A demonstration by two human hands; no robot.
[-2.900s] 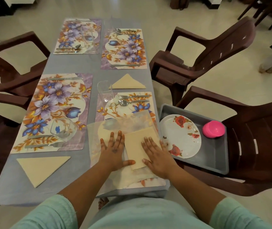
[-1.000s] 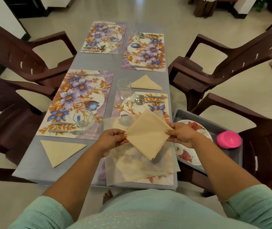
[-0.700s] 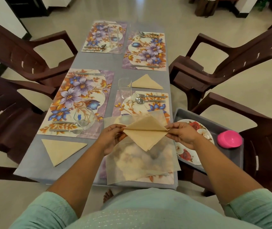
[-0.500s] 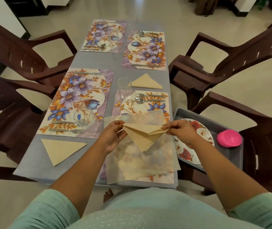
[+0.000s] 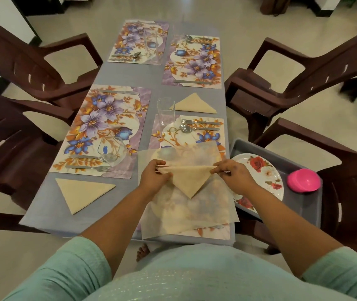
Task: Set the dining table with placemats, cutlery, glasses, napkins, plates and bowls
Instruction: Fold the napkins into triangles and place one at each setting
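A beige napkin (image 5: 189, 179), folded into a triangle with its tip pointing toward me, hangs just above the near right placemat (image 5: 208, 135). My left hand (image 5: 154, 175) pinches its left corner and my right hand (image 5: 231, 173) pinches its right corner. Under it lie several unfolded thin napkins (image 5: 186, 213) on the mat. Two folded triangle napkins lie on the grey table (image 5: 125, 77): one (image 5: 82, 192) at the near left, one (image 5: 194, 104) past the near right mat. Four floral placemats carry cutlery and clear glasses, such as the tall glass (image 5: 165, 114).
A grey tray (image 5: 299, 209) on the right chair holds a floral plate (image 5: 264, 177) and a pink bowl (image 5: 303, 180). Brown plastic chairs (image 5: 292, 68) stand on both sides of the table. A stemless glass (image 5: 110, 151) stands on the near left placemat (image 5: 106, 127).
The napkin was lifted off the stack as a flat square held at two corners. Its upper half has since been folded down, making a triangle stretched between both hands.
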